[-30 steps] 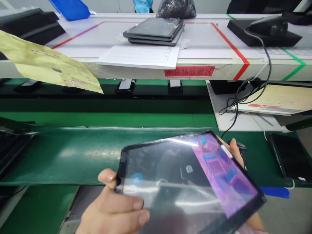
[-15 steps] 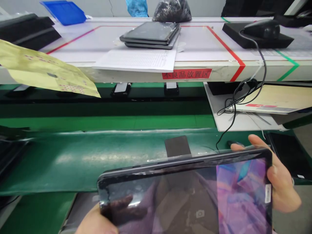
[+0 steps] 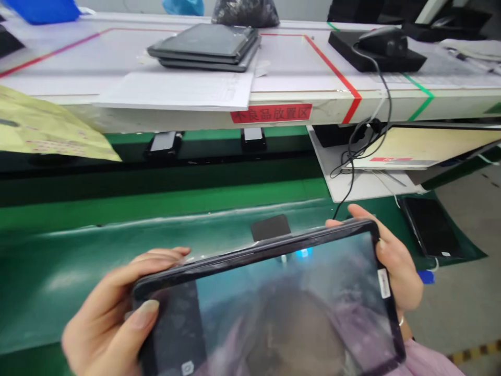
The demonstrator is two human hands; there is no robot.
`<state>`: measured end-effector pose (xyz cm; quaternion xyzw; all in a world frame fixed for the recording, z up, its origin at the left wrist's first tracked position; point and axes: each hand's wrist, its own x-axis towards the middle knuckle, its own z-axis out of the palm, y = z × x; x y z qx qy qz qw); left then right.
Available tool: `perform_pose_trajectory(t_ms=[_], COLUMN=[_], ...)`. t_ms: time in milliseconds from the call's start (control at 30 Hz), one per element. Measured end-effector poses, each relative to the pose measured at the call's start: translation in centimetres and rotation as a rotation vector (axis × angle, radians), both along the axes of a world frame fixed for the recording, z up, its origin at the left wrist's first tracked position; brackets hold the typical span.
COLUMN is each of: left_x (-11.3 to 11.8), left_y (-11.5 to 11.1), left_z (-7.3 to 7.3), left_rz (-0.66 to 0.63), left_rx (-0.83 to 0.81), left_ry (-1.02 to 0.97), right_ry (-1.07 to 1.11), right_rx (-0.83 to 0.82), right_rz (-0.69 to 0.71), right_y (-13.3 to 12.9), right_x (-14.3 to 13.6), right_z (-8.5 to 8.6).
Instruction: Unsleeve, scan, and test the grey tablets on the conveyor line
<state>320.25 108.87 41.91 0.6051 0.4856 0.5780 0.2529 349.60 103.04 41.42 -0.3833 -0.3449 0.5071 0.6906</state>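
Observation:
A black tablet [image 3: 274, 313] is held lengthwise, tilted, low in the head view. Its lit screen shows a blurred camera picture, with a dark strip at the left end bearing a small camera icon. My left hand [image 3: 113, 313] is closed round the left end, thumb on the front and fingers over the top edge. My right hand [image 3: 399, 266] grips the right end, thumb at the bezel near a small white label. Beyond the top edge, a dark flat rectangular piece [image 3: 270, 227] lies on the green mat [image 3: 117, 256], partly hidden by the tablet.
Stacked tablets [image 3: 203, 44] rest on paper sheets [image 3: 180, 93] upon the white shelf [image 3: 289, 78]. A computer mouse [image 3: 385, 42] sits on a black block, its cable hanging down. At right are a monitor [image 3: 438, 146] and another tablet [image 3: 432, 227]. Yellow plastic [image 3: 50, 125] hangs left.
The view has shifted, so the shelf appears further left. My left hand now shows fully around the tablet's end. The screen has gone from a camera icon beside a purple picture to a wide camera picture.

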Motion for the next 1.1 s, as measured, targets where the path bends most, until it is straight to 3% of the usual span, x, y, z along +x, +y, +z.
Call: perform_pose_trajectory(t_ms=[100,267,367,433,500,600,667,800,867,933,1000,1100], left_x=[0.3,1.4,2.5,3.2,3.7,4.0,4.2,5.8,6.6,7.0,7.3,7.7], left_y=[0.3,0.8,0.8,0.8,1.2,2.3,2.9,3.6,4.0,4.6,5.3,6.6], left_z=[0.0,-0.1,-0.1,-0.7,-2.1,-6.2,-9.9,-17.5,-20.8,-23.6,-25.9,-28.6], left_rz=[-0.005,-0.015,0.034,0.088,0.112,-0.070,-0.252,-0.079,-0.023,-0.030,-0.060,-0.082], left_rx=[-0.104,-0.095,-0.182,-0.281,-0.352,-0.426,-0.481,-0.768,-0.895,-0.991,-1.054,-1.089], left_ry=[0.030,-0.008,-0.032,-0.132,-0.368,-0.715,-0.765,-0.822,-0.789,-0.749,-0.688,-0.536], right_ry=[0.008,0.041,0.101,0.144,0.193,0.267,0.339,0.411,0.247,-0.099,-0.473,-0.800], right_rx=[-0.053,-0.119,-0.133,-0.166,-0.203,-0.268,-0.315,-0.375,-0.444,-0.512,-0.551,-0.614], right_rz=[-0.024,0.038,0.051,0.042,0.018,-0.084,-0.142,-0.087,-0.060,0.006,0.014,-0.232], right_y=[0.2,0.1,0.1,0.4,0.9,1.5,1.4,-0.1,-1.0,-1.7,-1.9,-1.3], right_x=[0.1,0.4,0.3,0.2,0.2,-0.1,-0.8,-2.8,-3.1,-2.3,0.0,5.8], right_z=[-0.6,-1.5,-1.6,-1.8,-2.5,-4.9,-7.6,-14.8,-18.3,-21.2,-23.0,-23.9])
